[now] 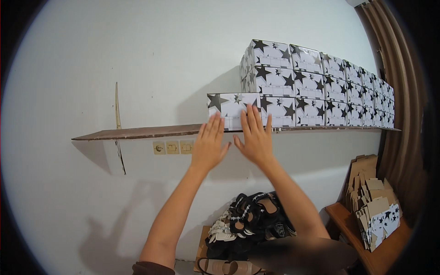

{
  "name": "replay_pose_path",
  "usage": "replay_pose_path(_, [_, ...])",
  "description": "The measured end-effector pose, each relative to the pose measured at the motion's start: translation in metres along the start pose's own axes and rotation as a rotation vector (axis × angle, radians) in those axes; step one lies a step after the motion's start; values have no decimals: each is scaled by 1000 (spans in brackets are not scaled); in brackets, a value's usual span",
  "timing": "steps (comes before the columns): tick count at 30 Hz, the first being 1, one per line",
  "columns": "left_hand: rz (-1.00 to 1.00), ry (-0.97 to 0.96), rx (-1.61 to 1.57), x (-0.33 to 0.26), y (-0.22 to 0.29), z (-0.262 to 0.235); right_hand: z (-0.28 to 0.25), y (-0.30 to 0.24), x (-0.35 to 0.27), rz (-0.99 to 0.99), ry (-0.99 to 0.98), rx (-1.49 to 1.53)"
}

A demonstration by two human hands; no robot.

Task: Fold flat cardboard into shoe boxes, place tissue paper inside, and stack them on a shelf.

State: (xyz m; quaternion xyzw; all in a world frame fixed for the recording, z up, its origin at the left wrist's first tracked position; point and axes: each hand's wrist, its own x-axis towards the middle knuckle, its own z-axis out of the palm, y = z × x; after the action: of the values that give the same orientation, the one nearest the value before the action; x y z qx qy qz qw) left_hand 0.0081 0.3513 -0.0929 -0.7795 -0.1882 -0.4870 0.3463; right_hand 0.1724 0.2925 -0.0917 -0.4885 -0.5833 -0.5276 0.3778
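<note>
Box (pixel 233 111): lower front partly hidden by my left grip (pixel 208 146) and right grip (pixel 256 142), fingers extended; white, dark-starred.

At the front edge of the brown shelf (pixel 137 132) we see a white box (pixel 232 109) patterned with black and grey stars, a print the stacked boxes (pixel 311 85) repeat out to the shelf's right end. Just in from the left edge of the orange-brown bench (pixel 344 224), we find tan cardboard (pixel 375 204), partly white with black stars; the curtain (pixel 398 68) is brown.
</note>
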Motion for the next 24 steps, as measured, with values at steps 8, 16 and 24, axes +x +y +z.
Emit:
replay_pose_path(8, [-64, 79, -7, -11, 6, 23, 35, -18, -24, 143, 108, -98])
replay_pose_path(16, [-45, 70, -48, -11, -5, 34, 45, -10, -25, 137, 92, -101])
replay_pose_path(24, [-52, 89, -26, -6, -8, 45, 50, -2, -23, 96, 76, -125])
